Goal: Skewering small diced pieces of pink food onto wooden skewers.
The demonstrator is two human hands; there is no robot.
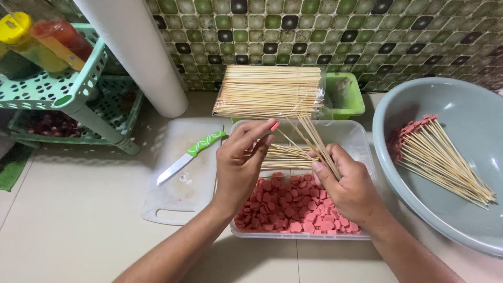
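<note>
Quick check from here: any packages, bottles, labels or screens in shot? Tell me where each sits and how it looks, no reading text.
Skewer packet: clear plastic bag of pale bamboo sticks, lying behind the clear tray.
Yellow-capped bottle: top left, on the mint rack, greenish body.
Red bottle: beside it, orange label band.
No screens or signs.

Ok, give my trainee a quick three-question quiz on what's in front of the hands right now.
1. True or false: the right hand grips several bamboo skewers.
2. What does the left hand pinch at its fingertips?
A. knife
B. pink sausage slice
C. bottle
3. Where do the finished skewers lie?

Key:
1. True.
2. B.
3. In the grey basin, right of the clear tray.
</note>
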